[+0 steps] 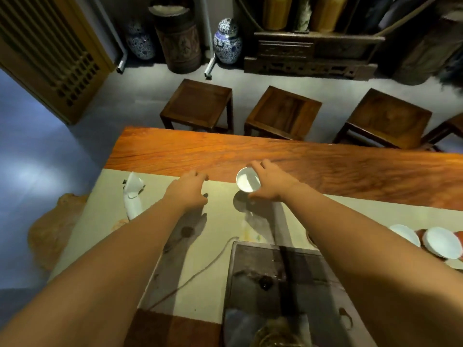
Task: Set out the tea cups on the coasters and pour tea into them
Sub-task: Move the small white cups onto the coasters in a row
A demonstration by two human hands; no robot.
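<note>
Both bare forearms reach up from the lower corners of the frame and converge toward its centre. The right hand [271, 182] is turned palm-left, thumb low and fingers curled over the far side, gripping a small white tea cup [248, 182] by its rim; the cup is tipped, its empty inside facing the camera, held above its own shadow on the pale table runner [220, 221]. The left hand [189, 190] hovers palm-down just left of the cup, fingers loosely bent and spread narrow, holding nothing; something small and dark sits under its fingertips, too hidden to identify. Below centre lies a dark tea tray [288, 284]. At the right edge, 2 more white cups [442, 242] rest on brown coasters [422, 234]. A folded white cloth [132, 196] sits left of centre, and 3 wooden stools [283, 111] line the table's far side.
</note>
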